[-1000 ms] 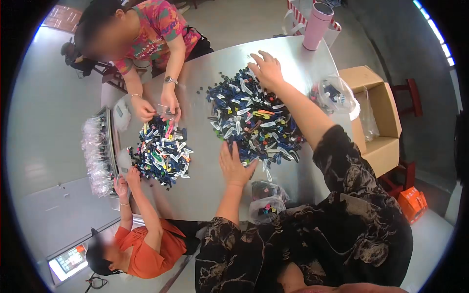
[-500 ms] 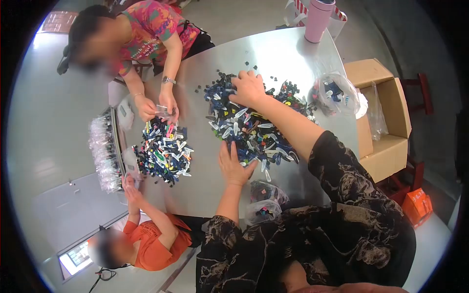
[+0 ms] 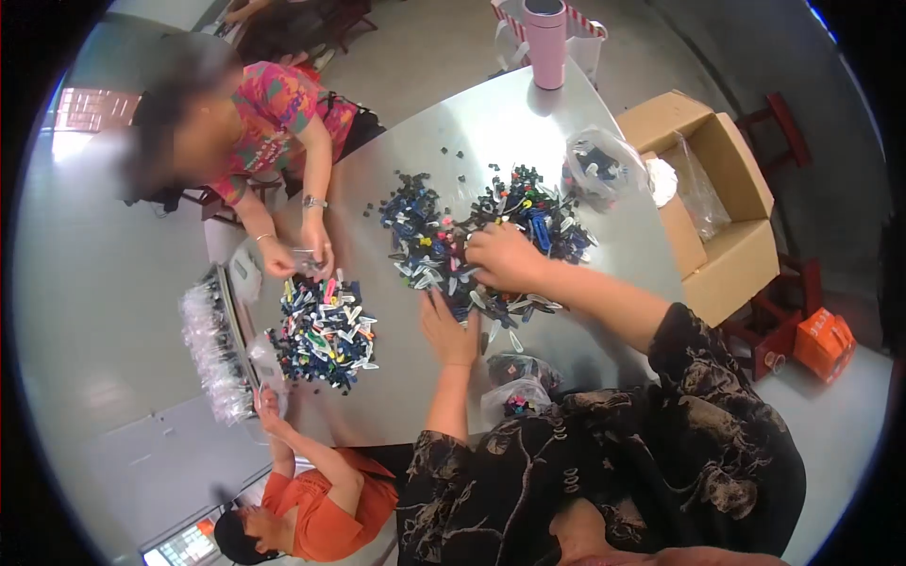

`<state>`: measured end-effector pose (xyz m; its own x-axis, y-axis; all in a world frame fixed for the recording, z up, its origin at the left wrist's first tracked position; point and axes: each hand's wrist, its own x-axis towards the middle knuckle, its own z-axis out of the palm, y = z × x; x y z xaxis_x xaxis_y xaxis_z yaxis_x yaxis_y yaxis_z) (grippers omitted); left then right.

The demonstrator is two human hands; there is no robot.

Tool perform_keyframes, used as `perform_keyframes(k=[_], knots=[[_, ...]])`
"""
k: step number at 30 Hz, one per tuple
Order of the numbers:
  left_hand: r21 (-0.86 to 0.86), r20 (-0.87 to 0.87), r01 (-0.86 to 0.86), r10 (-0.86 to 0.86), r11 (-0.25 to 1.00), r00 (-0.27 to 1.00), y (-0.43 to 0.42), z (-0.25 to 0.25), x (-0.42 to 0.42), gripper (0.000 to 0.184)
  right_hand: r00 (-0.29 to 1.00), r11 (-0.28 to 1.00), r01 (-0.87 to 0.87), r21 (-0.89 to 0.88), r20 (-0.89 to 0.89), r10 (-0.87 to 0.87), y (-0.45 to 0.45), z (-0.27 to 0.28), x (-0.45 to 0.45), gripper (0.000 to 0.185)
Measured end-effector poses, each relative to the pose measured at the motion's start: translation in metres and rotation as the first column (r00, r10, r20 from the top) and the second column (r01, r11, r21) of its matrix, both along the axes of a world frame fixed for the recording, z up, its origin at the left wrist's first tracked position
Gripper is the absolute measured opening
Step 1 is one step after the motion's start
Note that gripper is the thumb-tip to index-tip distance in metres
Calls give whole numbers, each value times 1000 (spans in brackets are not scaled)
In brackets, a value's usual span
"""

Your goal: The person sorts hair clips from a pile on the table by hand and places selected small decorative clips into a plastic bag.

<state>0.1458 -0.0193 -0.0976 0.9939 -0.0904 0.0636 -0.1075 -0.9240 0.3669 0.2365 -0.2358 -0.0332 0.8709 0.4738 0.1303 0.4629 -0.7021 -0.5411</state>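
Note:
A large pile of small hair clips (image 3: 540,226), with white and navy snap clips and little black claw clips, spreads over the metal table. My right hand (image 3: 508,257) lies palm down in the middle of it, fingers bent and apart, fingertips hidden among the clips. A gap now partly splits the pile, leaving a smaller heap of clips (image 3: 412,219) on its left. My left hand (image 3: 446,332) rests open at the near edge, fingertips touching clips. Close by on the right of that hand sit clear bags of clips (image 3: 519,385).
Another clip pile (image 3: 326,330) lies to the left, beside a tray of clear packets (image 3: 209,344). Two people work there with their hands. A clip-filled plastic bag (image 3: 599,170), a pink tumbler (image 3: 545,47) and an open cardboard box (image 3: 727,255) stand on the right.
My right hand has come from the pile's far side toward me, dragging clips and opening a gap. My left hand stays at the near edge. The whole view has shifted somewhat.

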Motion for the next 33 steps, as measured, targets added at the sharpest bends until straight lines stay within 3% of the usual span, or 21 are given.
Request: perform_keyframes(k=[3, 5, 9, 14, 16, 19, 20, 22, 26, 28, 29, 32, 33], knots=[[-20, -26, -58, 58, 998, 998, -9, 1, 9, 92, 997, 999, 7, 34, 83, -10, -6, -18, -33, 24], [-37, -9, -51, 51, 998, 999, -11, -9, 23, 90, 953, 997, 67, 27, 294, -72, -8, -26, -45, 27], [-79, -14, -6, 4, 997, 1000, -16, -13, 58, 89, 954, 988, 145, -53, 274, -126, -12, -21, -60, 29], [-112, -16, 52, -54, 992, 998, -19, 0, 73, 84, 964, 984, 158, 78, 202, -171, -20, -2, -52, 39], [-117, 37, 92, -88, 989, 995, -14, 16, 65, 75, 933, 950, 274, 151, 199, -301, -32, -9, -32, 48], [-232, 219, 141, -89, 962, 972, 3, 25, 74, 60, 875, 897, 430, 100, 198, -441, -40, -16, 2, 55], [-229, 215, 140, -90, 963, 972, 10, 23, 85, 60, 855, 869, 496, 3, 173, -489, -42, -22, 14, 57], [-303, 245, 35, 42, 952, 969, 15, 30, 116, 61, 830, 827, 553, -97, 152, -537, -42, -30, 34, 59], [-196, -48, -233, 228, 953, 972, 26, 24, 207, 85, 764, 729, 639, -247, 89, -639, -42, -41, 59, 58], [-129, -156, -265, 244, 956, 957, 15, 28, 238, 86, 762, 737, 622, -266, -13, -648, -42, -45, 63, 58], [-54, -259, -289, 266, 956, 929, 6, 31, 248, 88, 746, 715, 658, -237, 69, -663, -38, -48, 60, 55], [57, -370, -213, 218, 975, 903, -25, 41, 257, 84, 803, 780, 593, -199, 90, -588, -43, -50, 60, 46], [94, -355, -198, 219, 976, 909, -38, 40, 254, 81, 797, 785, 602, -149, 185, -576, -42, -52, 60, 41]])
